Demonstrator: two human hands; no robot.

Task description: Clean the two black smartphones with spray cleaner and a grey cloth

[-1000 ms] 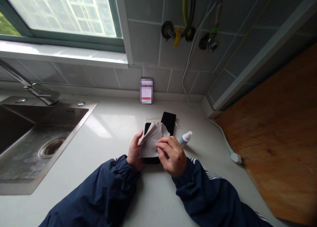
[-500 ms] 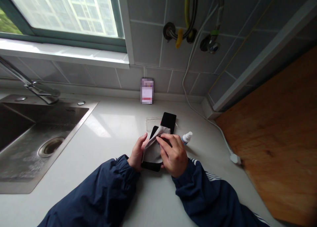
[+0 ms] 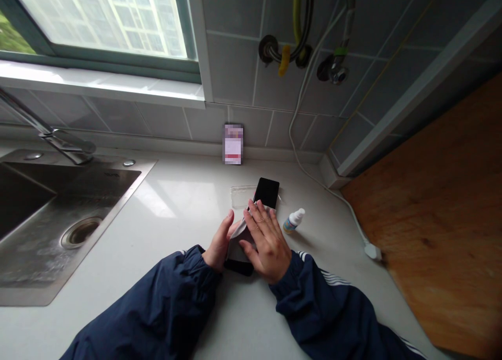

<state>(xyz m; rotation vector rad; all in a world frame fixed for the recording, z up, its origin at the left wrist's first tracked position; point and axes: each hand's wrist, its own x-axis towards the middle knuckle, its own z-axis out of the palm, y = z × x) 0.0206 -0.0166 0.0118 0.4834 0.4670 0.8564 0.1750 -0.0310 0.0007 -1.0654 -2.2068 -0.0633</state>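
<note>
My left hand grips a black smartphone by its left side, thumb pointing up along the edge. A thin grey cloth covers most of that phone's face. My right hand lies flat on the cloth, fingers stretched out and hiding much of it. Just beyond the fingertips, another black phone-like slab rests on the counter, its near end covered. A clear phone case lies partly beneath or behind that slab. To the right of my right hand stands a small white-capped spray bottle.
A phone with a blurred screen leans against the tiled wall. At left are a steel sink and faucet. A white cable runs down to a plug beside the wooden panel at right.
My right hand has gone from pinching a fold of the cloth to lying flat on it. The cloth is smoothed down, and more of the spray bottle shows. My left hand keeps its hold.
</note>
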